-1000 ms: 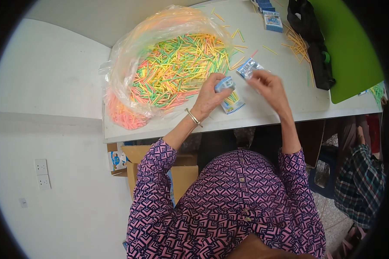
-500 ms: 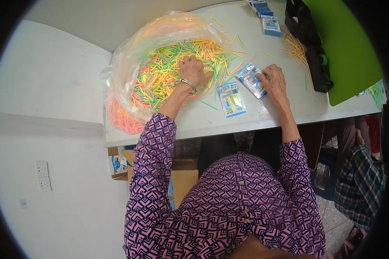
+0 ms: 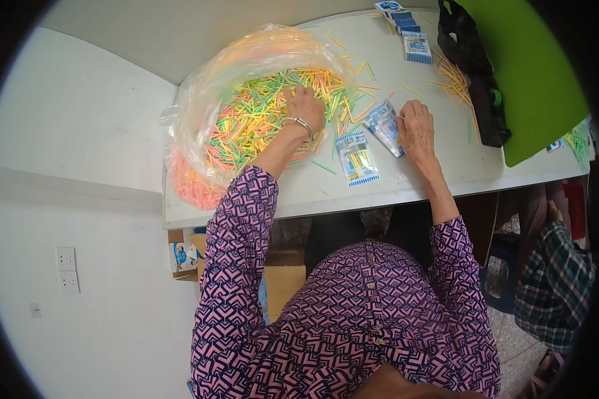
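My left hand (image 3: 305, 110), with a bangle at the wrist, rests among thin pastel sticks (image 3: 253, 123) in a large clear plastic bag (image 3: 203, 113). Its fingers look apart on the sticks, though the tips are partly hidden. With closed fingers, my right hand (image 3: 417, 133) grips the right edge of a small blue-and-white packet (image 3: 383, 128), which lies tilted on the table. Just left of that packet, a second packet (image 3: 357, 158) lies flat, with yellowish sticks showing through its clear window.
Packets in an overlapping row (image 3: 416, 46) lie at the back of the white table (image 3: 439, 176). Loose yellow sticks (image 3: 454, 81) are beside a black object (image 3: 489, 110) and a green panel (image 3: 539, 80). Another person's checked sleeve (image 3: 556, 286) shows at right.
My left hand has shifted slightly right within the sticks. The right hand has moved a little left, and the packet by it is turned slightly more upright.
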Action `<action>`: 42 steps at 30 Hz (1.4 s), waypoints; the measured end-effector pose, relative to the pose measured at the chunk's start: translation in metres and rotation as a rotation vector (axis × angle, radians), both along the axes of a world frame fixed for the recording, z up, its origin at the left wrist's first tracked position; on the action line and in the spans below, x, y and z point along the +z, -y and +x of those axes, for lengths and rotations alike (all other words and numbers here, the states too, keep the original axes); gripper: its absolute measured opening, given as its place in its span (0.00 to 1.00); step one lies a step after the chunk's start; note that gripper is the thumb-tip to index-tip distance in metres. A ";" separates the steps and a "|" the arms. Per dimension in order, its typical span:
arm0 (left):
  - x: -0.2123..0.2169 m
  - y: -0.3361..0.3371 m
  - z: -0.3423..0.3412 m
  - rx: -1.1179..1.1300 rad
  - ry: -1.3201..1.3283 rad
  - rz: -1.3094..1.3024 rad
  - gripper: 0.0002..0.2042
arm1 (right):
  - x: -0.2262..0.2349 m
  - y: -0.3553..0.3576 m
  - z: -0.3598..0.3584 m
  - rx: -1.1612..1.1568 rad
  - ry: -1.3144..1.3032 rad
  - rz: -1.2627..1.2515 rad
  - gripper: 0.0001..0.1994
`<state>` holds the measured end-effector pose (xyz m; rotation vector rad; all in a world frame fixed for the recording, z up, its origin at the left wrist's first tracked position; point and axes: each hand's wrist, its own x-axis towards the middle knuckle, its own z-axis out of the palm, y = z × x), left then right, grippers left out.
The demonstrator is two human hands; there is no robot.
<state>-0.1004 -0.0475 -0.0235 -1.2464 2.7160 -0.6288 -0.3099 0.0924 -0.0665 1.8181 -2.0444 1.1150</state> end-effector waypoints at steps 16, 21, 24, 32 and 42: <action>0.015 0.039 0.030 0.224 -0.252 0.589 0.21 | 0.026 -0.007 -0.017 0.116 0.408 0.105 0.08; 0.021 0.041 0.049 0.169 -0.549 0.619 0.14 | 0.040 -0.006 -0.015 0.126 0.505 0.164 0.09; 0.030 0.032 0.052 0.077 -0.896 0.855 0.12 | 0.032 -0.001 -0.016 0.174 0.581 0.006 0.09; 0.052 0.008 0.043 0.037 -1.655 1.250 0.11 | 0.047 0.012 0.018 0.602 1.191 0.140 0.08; 0.064 -0.024 0.015 -0.037 -1.822 1.414 0.09 | 0.034 0.019 0.035 0.626 1.256 0.229 0.09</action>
